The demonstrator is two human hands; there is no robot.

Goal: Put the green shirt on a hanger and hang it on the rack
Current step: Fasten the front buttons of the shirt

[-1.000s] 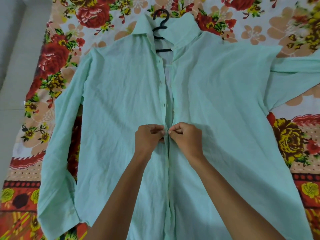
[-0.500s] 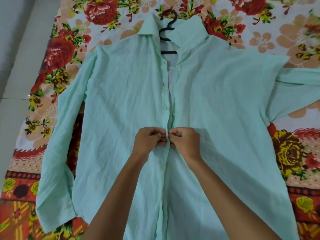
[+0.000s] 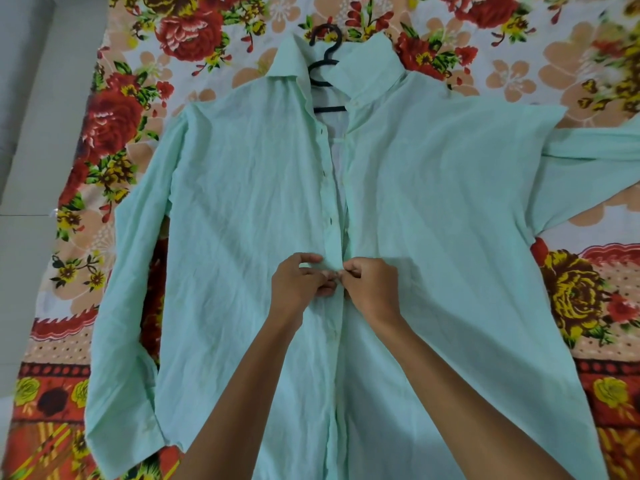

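The pale green shirt (image 3: pixel 242 209) lies spread face up on a flowered bedspread, collar at the far end. A black hanger (image 3: pixel 325 60) sits inside it; only its hook and a short stretch of bar show at the open collar. At mid-chest my left hand (image 3: pixel 299 284) pinches the left edge of the front placket. My right hand (image 3: pixel 372 289) pinches the right edge against it. The placket is open above my hands and closed below them. No rack is in view.
The flowered bedspread (image 3: pixel 194 36) covers the bed under the shirt. A pale floor or ledge (image 3: pixel 31 140) runs along the bed's left edge. The shirt's right sleeve (image 3: pixel 595 157) stretches off toward the right side of the frame.
The view has shifted so the shirt sits lower in frame. Both hands stay pinched together on the placket at mid-chest, fingers working slightly.
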